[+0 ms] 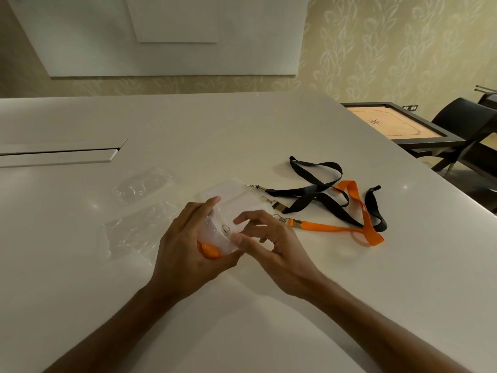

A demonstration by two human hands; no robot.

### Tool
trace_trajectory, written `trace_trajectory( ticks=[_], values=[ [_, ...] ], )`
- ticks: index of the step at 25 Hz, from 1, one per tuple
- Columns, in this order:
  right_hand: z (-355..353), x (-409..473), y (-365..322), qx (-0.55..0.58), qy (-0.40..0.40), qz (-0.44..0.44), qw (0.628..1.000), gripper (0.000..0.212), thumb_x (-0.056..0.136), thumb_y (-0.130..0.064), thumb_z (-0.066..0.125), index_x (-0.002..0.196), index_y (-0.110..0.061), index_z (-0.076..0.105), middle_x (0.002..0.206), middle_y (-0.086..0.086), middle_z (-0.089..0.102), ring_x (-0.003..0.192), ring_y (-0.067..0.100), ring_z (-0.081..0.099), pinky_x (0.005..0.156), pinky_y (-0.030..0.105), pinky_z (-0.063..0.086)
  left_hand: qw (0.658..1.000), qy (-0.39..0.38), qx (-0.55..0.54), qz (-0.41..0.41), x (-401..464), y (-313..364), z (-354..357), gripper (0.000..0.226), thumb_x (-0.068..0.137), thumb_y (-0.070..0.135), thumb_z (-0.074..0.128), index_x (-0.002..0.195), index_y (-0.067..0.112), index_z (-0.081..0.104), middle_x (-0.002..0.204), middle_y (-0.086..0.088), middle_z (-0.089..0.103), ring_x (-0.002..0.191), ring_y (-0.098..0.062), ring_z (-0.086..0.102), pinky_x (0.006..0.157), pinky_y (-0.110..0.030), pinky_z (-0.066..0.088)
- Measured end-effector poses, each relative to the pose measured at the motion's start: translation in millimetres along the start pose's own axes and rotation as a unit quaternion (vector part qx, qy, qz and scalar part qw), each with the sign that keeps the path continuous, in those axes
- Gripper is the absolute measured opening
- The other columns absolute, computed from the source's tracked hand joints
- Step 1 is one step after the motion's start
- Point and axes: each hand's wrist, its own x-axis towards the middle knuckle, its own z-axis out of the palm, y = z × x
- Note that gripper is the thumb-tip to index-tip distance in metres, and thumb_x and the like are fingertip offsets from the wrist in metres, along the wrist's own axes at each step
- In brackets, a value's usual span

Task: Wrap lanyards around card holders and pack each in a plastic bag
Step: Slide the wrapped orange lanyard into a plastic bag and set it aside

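My left hand (185, 246) grips a clear card holder (217, 232) with an orange lanyard (208, 250) bunched against it; a metal ring shows on the holder's face. My right hand (269, 243) pinches the holder's right edge with thumb and fingertips. More clear card holders (228, 192) lie flat on the table just beyond my hands. To the right lie two black lanyards (317, 189) and another orange lanyard (357, 227), tangled together, their metal clips pointing left. Clear plastic bags (134, 230) lie to the left, one more (142, 184) farther back.
The white table (242, 135) has a long slot with a raised flap (59, 154) at the back left. Past its right edge stand a carrom board (392, 125) on a dark table and a dark chair (468, 130).
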Motion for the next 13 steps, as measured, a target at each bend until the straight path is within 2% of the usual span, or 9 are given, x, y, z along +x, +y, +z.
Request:
trace_trajectory(
  ticks=[3, 5, 9, 13],
  values=[
    [-1, -1, 0, -0.069, 0.021, -0.033, 0.997, 0.016, 0.089, -0.041, 0.066, 0.094, -0.029, 0.075, 0.129, -0.022, 0.049, 0.112, -0.004, 0.049, 0.081, 0.014, 0.043, 0.999, -0.047, -0.013, -0.005, 3, -1, -6, 0.097, 0.057, 0.075, 0.066, 0.137, 0.027, 0.041, 0.114, 0.007, 0.045, 0.096, -0.01, 0.05, 0.07, -0.012, 0.047],
    [-3, 1, 0, -0.061, 0.046, -0.04, 0.996, 0.012, 0.091, -0.034, 0.065, 0.093, -0.027, 0.074, 0.127, -0.021, 0.051, 0.107, -0.005, 0.051, 0.077, 0.01, 0.043, 0.997, -0.067, -0.028, -0.011, 6, -4, -14, 0.084, 0.059, 0.072, 0.066, 0.129, 0.03, 0.048, 0.107, 0.011, 0.042, 0.094, -0.007, 0.048, 0.068, -0.005, 0.042],
    [-8, 4, 3, -0.035, 0.092, -0.053, 0.994, 0.01, 0.092, -0.025, 0.065, 0.096, -0.025, 0.074, 0.107, -0.016, 0.063, 0.095, 0.003, 0.06, 0.068, 0.014, 0.048, 0.99, -0.047, -0.129, -0.011, 13, -6, -28, 0.029, 0.083, 0.045, 0.055, 0.103, 0.024, 0.059, 0.094, 0.006, 0.051, 0.087, -0.017, 0.055, 0.072, -0.018, 0.044],
    [-10, 4, 1, -0.03, 0.103, -0.073, 0.992, 0.009, 0.091, -0.02, 0.067, 0.096, -0.019, 0.075, 0.095, -0.009, 0.07, 0.084, 0.004, 0.064, 0.064, 0.015, 0.049, 0.984, -0.048, -0.171, -0.027, 15, -6, -30, 0.017, 0.089, 0.032, 0.048, 0.09, 0.018, 0.057, 0.093, 0.009, 0.056, 0.089, -0.015, 0.058, 0.076, -0.022, 0.047]
  ],
)
